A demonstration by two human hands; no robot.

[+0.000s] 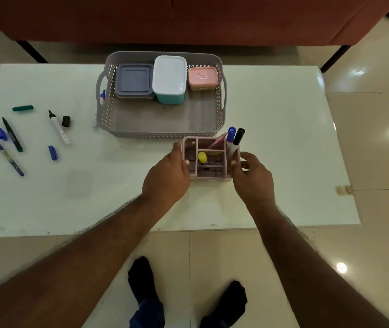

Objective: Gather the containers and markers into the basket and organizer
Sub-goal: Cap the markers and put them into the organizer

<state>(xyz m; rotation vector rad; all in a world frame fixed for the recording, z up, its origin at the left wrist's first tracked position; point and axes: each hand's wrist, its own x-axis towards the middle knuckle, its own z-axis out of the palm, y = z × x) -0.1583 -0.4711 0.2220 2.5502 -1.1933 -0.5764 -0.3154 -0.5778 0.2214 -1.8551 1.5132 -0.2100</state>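
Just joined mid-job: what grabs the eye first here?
Both hands, left hand and right hand, hold the pink organizer at the table's near middle. Behind it, the grey basket holds three lidded containers. Uncapped markers and loose caps lie scattered far left.

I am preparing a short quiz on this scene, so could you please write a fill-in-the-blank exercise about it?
1. The basket holds ____ lidded containers.
2. Both hands, left hand and right hand, grip the pink ____.
3. The loose markers lie on the table to the person's ____.
4. The small pink container sits at the basket's ____ end.

Missing words: three; organizer; left; right
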